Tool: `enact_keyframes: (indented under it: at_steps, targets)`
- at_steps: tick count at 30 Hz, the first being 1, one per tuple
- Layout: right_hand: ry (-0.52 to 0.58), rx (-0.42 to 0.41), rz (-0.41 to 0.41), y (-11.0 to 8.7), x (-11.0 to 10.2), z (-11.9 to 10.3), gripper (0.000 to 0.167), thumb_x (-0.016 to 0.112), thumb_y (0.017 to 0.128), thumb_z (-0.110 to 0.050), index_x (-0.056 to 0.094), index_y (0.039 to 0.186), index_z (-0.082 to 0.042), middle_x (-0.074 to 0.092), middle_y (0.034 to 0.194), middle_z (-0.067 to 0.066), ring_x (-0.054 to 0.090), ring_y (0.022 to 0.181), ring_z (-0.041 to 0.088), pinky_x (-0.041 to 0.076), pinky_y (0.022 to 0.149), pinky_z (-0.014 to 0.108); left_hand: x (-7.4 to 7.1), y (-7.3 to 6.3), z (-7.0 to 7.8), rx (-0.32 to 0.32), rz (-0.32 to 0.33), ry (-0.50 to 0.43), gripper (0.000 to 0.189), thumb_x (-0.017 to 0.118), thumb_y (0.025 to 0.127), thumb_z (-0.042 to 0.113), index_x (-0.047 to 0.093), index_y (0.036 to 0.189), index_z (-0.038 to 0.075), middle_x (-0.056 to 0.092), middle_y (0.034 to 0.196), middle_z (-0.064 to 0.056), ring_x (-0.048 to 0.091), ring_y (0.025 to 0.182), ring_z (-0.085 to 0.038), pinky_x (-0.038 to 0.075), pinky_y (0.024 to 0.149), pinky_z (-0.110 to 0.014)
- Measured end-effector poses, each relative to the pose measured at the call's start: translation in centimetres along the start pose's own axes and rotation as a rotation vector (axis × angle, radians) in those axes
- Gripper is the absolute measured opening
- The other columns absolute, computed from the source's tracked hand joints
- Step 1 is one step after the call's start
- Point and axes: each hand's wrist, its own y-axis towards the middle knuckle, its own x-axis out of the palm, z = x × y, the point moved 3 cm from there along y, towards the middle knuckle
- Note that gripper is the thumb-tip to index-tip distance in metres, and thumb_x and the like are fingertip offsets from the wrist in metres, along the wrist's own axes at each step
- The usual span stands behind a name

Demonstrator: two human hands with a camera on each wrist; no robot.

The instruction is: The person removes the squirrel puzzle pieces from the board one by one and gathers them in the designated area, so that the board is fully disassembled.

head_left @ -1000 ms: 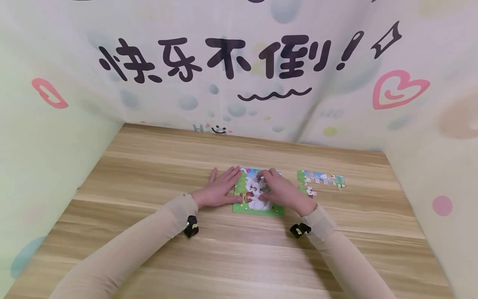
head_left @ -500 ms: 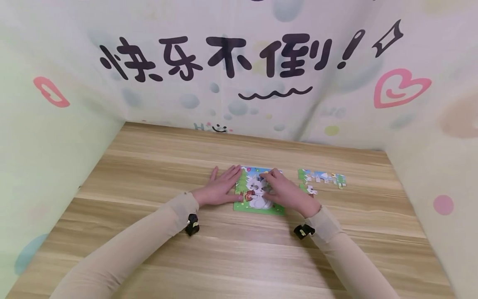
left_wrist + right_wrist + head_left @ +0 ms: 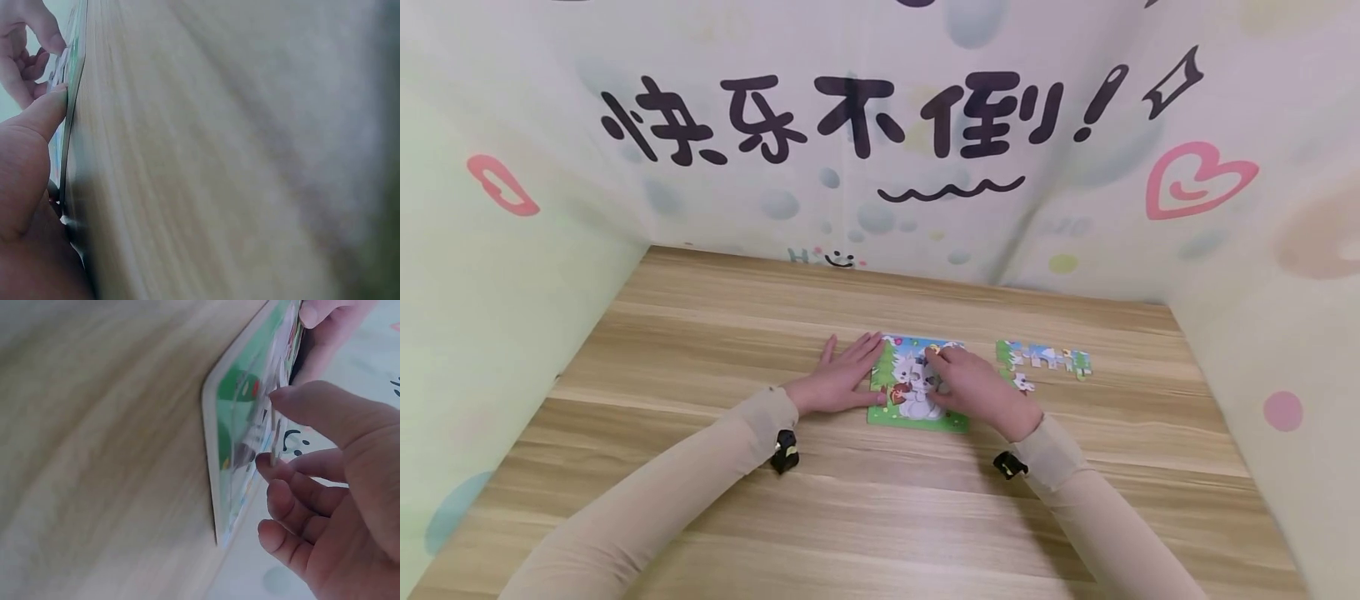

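Through the head camera I had the puzzle board around the middle of the wooden table, its picture of a white-and-grey animal ringed by green and blue. The left hand rested along the board's left edge, fingers straight and spread, the thumb set apart toward the near side; the left wrist view showed that thumb's tip touching the board.

The right hand had come in from the right, over the board's right half. From my end the right wrist view told the grip best: thumb and forefinger pinched a thin puzzle piece between their tips — edge-on, so I could not read its print — with the other fingers loosely bent. The piece was at the board's face; whether it was seated there, I could not tell.

To the right of the board, a row of loose pieces lay on the table, and nearer, another piece sat partly behind the right hand. Black lettering (large, with an exclamation mark) ran across the far wall.
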Motion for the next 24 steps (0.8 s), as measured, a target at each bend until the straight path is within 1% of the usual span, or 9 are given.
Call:
enact_keyframes:
  at_steps: [5, 9, 12, 16, 20, 24]
  targets:
    - [-0.027, -0.038, 0.029, -0.3, -0.4, -0.2, 0.06, 0.083, 0.09, -0.018, 0.06, 0.139, 0.008, 0.069, 0.116, 0.018, 0.067, 0.102, 0.03, 0.059, 0.089, 0.042, 0.0, 0.2, -0.1, -0.003, -0.002, 0.006, 0.095, 0.059, 0.103, 0.053, 0.01, 0.166, 0.003, 0.001, 0.175, -0.013, -0.001, 0.161, -0.03, -0.013, 0.122, -0.067]
    - [-0.023, -0.096, 0.06, -0.8, -0.5, 0.0, 0.055, 0.083, 0.089, -0.016, 0.064, 0.135, 0.006, 0.07, 0.114, 0.016, 0.068, 0.099, 0.027, 0.06, 0.087, 0.04, 0.1, 0.3, -0.3, -0.004, -0.002, 0.012, 0.095, 0.059, 0.102, 0.054, 0.01, 0.167, 0.004, 0.0, 0.175, -0.012, -0.002, 0.161, -0.029, -0.014, 0.122, -0.066]
    - [-0.01, -0.138, 0.099, -1.2, -0.3, 0.4, 0.05, 0.083, 0.089, -0.015, 0.067, 0.133, 0.004, 0.071, 0.112, 0.014, 0.067, 0.096, 0.024, 0.06, 0.083, 0.037, 0.1, 0.4, -0.4, -0.005, -0.004, 0.017, 0.095, 0.058, 0.103, 0.054, 0.009, 0.167, 0.004, 0.0, 0.175, -0.011, -0.002, 0.161, -0.028, -0.014, 0.122, -0.066]
    - [0.024, -0.173, 0.153, -1.7, -0.1, 0.9, 0.048, 0.081, 0.089, -0.012, 0.067, 0.132, 0.004, 0.071, 0.112, 0.014, 0.068, 0.096, 0.024, 0.061, 0.083, 0.036, 0.0, 0.3, -0.3, -0.008, -0.01, 0.017, 0.095, 0.058, 0.103, 0.055, 0.009, 0.167, 0.005, -0.001, 0.175, -0.011, -0.003, 0.161, -0.028, -0.015, 0.122, -0.065]
    - [0.051, -0.181, 0.185, -2.4, 0.0, 1.4, 0.05, 0.081, 0.088, -0.01, 0.067, 0.133, 0.005, 0.072, 0.115, 0.016, 0.069, 0.099, 0.025, 0.061, 0.087, 0.037, 0.0, 0.1, -0.1, -0.008, -0.011, 0.013, 0.095, 0.059, 0.103, 0.054, 0.009, 0.167, 0.004, 0.0, 0.175, -0.012, -0.002, 0.161, -0.028, -0.015, 0.122, -0.066]
    - [0.058, -0.162, 0.199, -3.3, 0.1, 1.9, 0.05, 0.081, 0.087, -0.009, 0.067, 0.133, 0.005, 0.071, 0.115, 0.017, 0.069, 0.1, 0.027, 0.061, 0.088, 0.04, 0.2, 0.1, -0.2, -0.009, -0.01, 0.029, 0.095, 0.058, 0.103, 0.055, 0.009, 0.167, 0.005, 0.0, 0.175, -0.011, -0.002, 0.161, -0.028, -0.013, 0.122, -0.066]
